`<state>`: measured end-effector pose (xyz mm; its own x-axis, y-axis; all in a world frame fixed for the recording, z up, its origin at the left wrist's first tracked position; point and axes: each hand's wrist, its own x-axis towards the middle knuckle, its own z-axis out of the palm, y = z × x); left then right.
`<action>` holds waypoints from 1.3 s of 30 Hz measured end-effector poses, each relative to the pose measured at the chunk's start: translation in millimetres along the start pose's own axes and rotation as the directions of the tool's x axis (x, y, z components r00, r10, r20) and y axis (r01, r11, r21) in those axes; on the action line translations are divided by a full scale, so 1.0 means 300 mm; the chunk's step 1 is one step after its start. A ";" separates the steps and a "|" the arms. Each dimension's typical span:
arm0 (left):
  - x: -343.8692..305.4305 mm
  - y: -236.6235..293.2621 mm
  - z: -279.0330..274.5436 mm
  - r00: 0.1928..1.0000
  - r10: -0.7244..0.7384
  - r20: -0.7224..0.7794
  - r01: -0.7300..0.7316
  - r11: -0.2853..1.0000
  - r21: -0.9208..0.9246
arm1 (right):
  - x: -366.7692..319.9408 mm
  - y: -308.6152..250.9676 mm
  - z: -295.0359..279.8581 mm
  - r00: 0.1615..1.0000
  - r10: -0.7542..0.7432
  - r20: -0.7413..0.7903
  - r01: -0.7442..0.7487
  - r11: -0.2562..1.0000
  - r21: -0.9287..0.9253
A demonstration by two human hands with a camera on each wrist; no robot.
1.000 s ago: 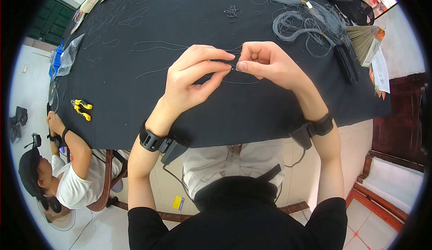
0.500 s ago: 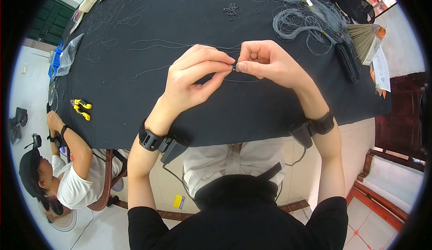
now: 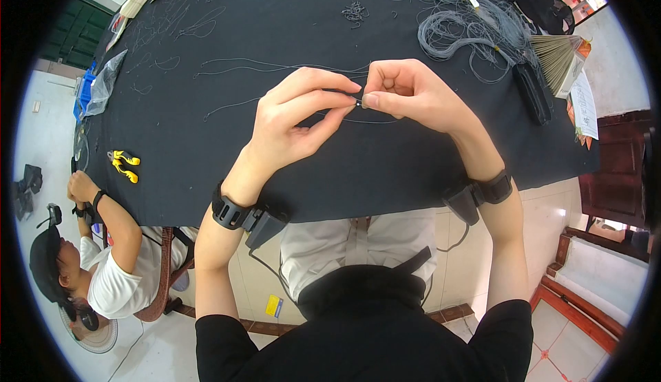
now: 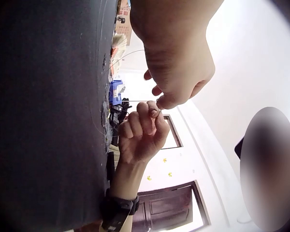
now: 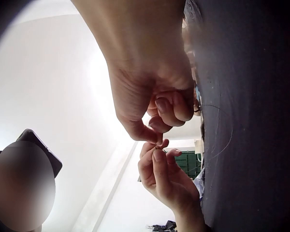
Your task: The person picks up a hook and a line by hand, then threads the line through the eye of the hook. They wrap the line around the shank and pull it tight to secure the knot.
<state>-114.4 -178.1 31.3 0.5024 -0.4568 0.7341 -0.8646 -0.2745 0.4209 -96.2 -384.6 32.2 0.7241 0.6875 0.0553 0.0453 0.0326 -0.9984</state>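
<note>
**A:** How wide is the grip?

**B:** Very narrow. The left hand [image 3: 289, 117] pinches with its thumb and pointing finger. The right hand [image 3: 413, 100] pinches too, and its other fingers curl in.

**A:** What do they hold?

**B:** A tiny piece [image 3: 359, 103], right between the fingertips of both hands. It has a little shine, but it's too small to tell what it is.

**A:** What is near the grip?

**B:** Thin gray strings [image 3: 241, 63]. They lie just past the left hand and reach out to the left, long and a bit wavy. Under them is a black cloth [image 3: 330, 186], flat and dark.

**A:** And farther off?

**B:** Straight past the grip is a little heap of dark, bent bits [image 3: 354, 12]. Past it to the right is a big bundle of gray line [image 3: 451, 41], all loops and tangles. More to the right sit a long black case [image 3: 531, 94] and stiff strips [image 3: 554, 58] spread like a fan. Far to the left lie pliers [image 3: 125, 166] with yellow and black handles.
</note>
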 end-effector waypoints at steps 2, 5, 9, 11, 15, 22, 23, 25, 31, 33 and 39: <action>0.001 -0.003 0.001 1.000 0.009 -0.002 -0.009 1.000 -0.008 | 0.000 -0.001 0.000 1.000 -0.002 0.002 0.002 1.000 -0.008; 0.001 -0.004 0.003 1.000 0.018 -0.005 -0.018 1.000 -0.010 | 0.001 0.001 -0.002 1.000 0.002 0.009 -0.002 1.000 -0.009; 0.001 -0.004 0.002 1.000 0.018 -0.001 -0.018 1.000 -0.006 | 0.001 -0.002 0.001 1.000 -0.001 0.005 0.001 1.000 -0.022; -0.001 -0.004 0.002 1.000 0.014 0.002 -0.014 1.000 -0.006 | 0.001 -0.001 0.000 1.000 0.005 0.006 -0.005 0.999 -0.041; -0.004 -0.005 0.003 1.000 -0.016 -0.002 0.016 1.000 -0.010 | 0.001 -0.001 0.000 0.999 0.043 0.006 -0.043 0.998 -0.045; -0.005 -0.016 0.002 0.997 -0.062 -0.039 0.060 0.997 -0.039 | 0.006 0.000 0.010 0.997 0.048 -0.052 -0.055 0.989 -0.138; -0.006 -0.018 0.003 0.997 -0.070 -0.042 0.068 0.997 -0.029 | 0.007 0.000 0.012 0.997 0.048 -0.058 -0.055 0.989 -0.136; -0.007 -0.019 0.004 0.995 -0.086 -0.047 0.085 0.996 -0.010 | 0.009 0.000 0.016 0.996 0.047 -0.069 -0.056 0.990 -0.133; -0.005 -0.015 0.015 0.976 -0.209 -0.061 0.211 0.977 0.013 | 0.009 0.011 0.032 0.994 0.041 -0.100 -0.060 0.979 -0.193; -0.007 -0.023 0.017 0.982 -0.185 -0.042 0.187 0.981 0.051 | 0.007 0.005 0.041 0.993 0.052 -0.103 -0.072 0.976 -0.207; -0.016 -0.025 0.023 0.987 -0.156 0.033 0.154 0.985 0.075 | 0.002 -0.003 0.039 0.991 0.019 -0.136 -0.053 0.965 -0.256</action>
<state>-110.3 -179.8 20.8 0.6314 -0.4363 0.6411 -0.7741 -0.4037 0.4877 -103.9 -375.6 33.1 0.8116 0.5830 0.0372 0.1816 -0.1912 -0.9646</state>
